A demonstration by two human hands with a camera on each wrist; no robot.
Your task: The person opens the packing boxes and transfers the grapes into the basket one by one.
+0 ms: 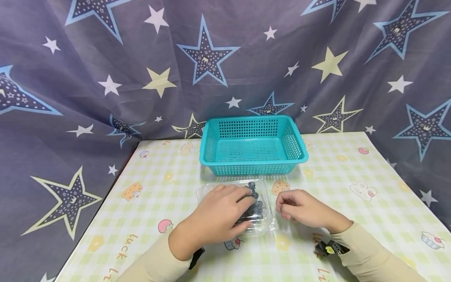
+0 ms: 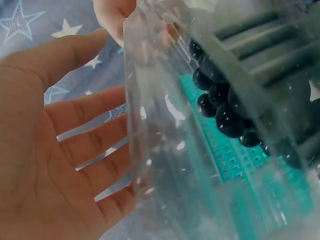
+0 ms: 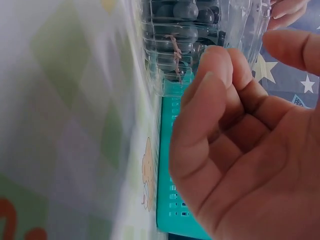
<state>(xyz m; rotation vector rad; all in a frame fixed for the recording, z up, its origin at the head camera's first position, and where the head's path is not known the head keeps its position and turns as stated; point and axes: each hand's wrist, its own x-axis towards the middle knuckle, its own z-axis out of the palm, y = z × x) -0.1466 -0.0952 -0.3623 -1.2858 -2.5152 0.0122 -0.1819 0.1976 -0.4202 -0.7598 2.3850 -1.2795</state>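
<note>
A clear plastic clamshell box (image 1: 261, 229) of blueberries (image 1: 258, 209) sits on the table before me. My left hand (image 1: 222, 211) is over the left and middle of it, fingers spread and slightly bent, hiding many of the berries. In the left wrist view, the fingers (image 2: 100, 142) reach straight toward the box's transparent wall. Just off the box's right edge is my right hand (image 1: 303, 207). Its fingers (image 3: 200, 125) are loosely curled with nothing between them in the right wrist view, and the thumb stands apart.
A teal perforated plastic basket (image 1: 253, 168) stands right behind the box, toward the back of the table. The checked tablecloth (image 1: 327, 172) has printed cartoons. A dark star-patterned curtain (image 1: 127, 58) hangs behind and along both sides.
</note>
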